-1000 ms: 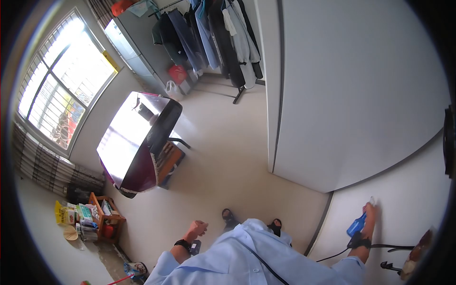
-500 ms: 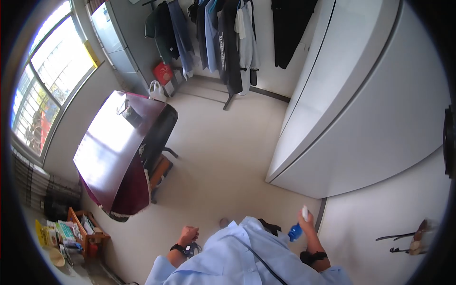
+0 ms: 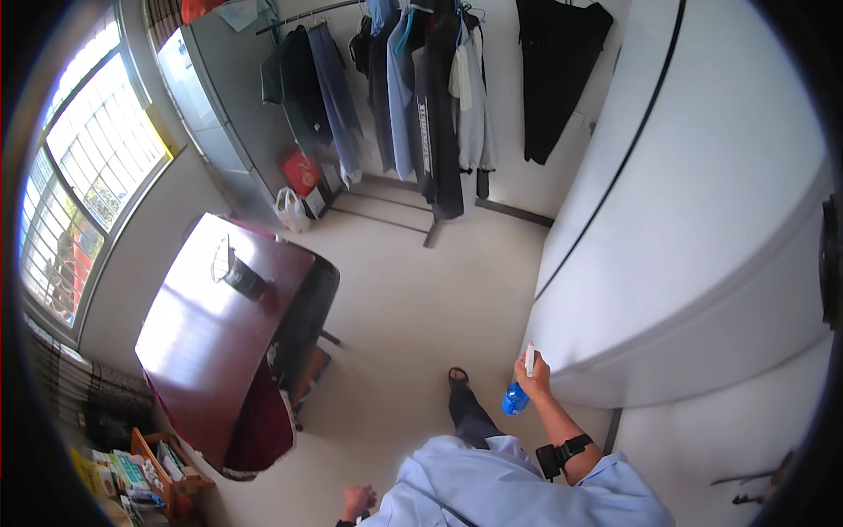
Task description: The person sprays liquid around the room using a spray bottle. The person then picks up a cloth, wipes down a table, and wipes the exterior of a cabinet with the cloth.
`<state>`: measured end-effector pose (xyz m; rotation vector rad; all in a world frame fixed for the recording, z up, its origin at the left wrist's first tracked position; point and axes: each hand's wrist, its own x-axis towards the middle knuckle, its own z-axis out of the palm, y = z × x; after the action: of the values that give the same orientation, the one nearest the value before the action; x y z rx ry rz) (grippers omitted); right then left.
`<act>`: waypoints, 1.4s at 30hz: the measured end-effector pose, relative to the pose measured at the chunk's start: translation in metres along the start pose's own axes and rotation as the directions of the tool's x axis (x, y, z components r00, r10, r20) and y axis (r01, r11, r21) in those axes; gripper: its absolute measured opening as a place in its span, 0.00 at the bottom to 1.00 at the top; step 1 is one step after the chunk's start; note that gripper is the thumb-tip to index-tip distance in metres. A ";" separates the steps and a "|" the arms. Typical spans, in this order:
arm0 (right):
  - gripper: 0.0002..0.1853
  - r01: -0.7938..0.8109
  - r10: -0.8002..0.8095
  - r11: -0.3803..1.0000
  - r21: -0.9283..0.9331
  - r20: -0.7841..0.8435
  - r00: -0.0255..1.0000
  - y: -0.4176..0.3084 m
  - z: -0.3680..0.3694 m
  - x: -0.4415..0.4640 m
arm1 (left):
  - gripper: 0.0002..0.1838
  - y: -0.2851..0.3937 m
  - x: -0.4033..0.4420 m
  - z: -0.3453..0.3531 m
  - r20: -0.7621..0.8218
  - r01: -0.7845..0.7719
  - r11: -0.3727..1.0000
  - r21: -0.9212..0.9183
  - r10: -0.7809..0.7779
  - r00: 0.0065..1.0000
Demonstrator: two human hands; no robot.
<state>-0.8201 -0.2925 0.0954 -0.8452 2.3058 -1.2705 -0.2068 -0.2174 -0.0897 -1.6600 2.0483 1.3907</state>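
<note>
My right hand (image 3: 537, 379) is wrapped round the neck of a spray bottle (image 3: 515, 400) with a blue body and a white top. The bottle hangs below the hand, near the lower part of the white cabinet (image 3: 606, 325). A black band with a small box circles my right forearm. My left hand (image 3: 357, 501) is low beside my light blue shirt, its fingers curled, and no object shows in it.
A dark red table (image 3: 211, 351) with a dark container (image 3: 246, 281) stands left. Clothes hang on a rack (image 3: 421, 132) at the back. A fridge (image 3: 202, 97) and a white bag (image 3: 291, 211) are at back left. A wooden crate (image 3: 176, 470) is lower left.
My right hand has moved forward and slightly left with the spray bottle, nearer the cabinet. My left hand has dropped lower in view. One foot has stepped forward into sight.
</note>
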 end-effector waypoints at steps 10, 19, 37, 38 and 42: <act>0.16 0.148 -0.147 0.988 -0.035 0.023 0.989 -0.013 0.062 0.241 | 0.11 0.158 0.139 -0.093 0.077 0.329 0.447 -0.832 -0.495 0.866; 0.22 0.240 -0.272 0.952 -0.188 -0.169 0.947 -0.069 0.055 0.396 | 0.19 0.292 0.301 -0.196 -0.083 0.048 0.658 -0.752 -0.166 0.983; 0.27 -0.055 0.001 0.987 -0.152 -0.333 0.943 -0.104 0.084 0.700 | 0.17 0.341 0.602 -0.340 0.220 0.259 0.483 -0.836 -0.136 0.966; 0.28 -0.084 0.052 0.993 -0.088 -0.322 0.945 -0.103 0.086 0.713 | 0.19 0.444 0.584 -0.392 0.118 0.308 0.613 -0.728 -0.330 0.937; 0.24 -0.148 0.135 0.989 -0.001 -0.395 0.909 -0.091 0.090 0.763 | 0.23 0.513 0.635 -0.454 0.041 0.235 0.650 -0.722 -0.299 0.953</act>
<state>-1.3109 -0.8910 0.0984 -0.4462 2.6447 -1.4497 -0.6856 -1.0076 0.0457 -2.2060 1.2157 2.2081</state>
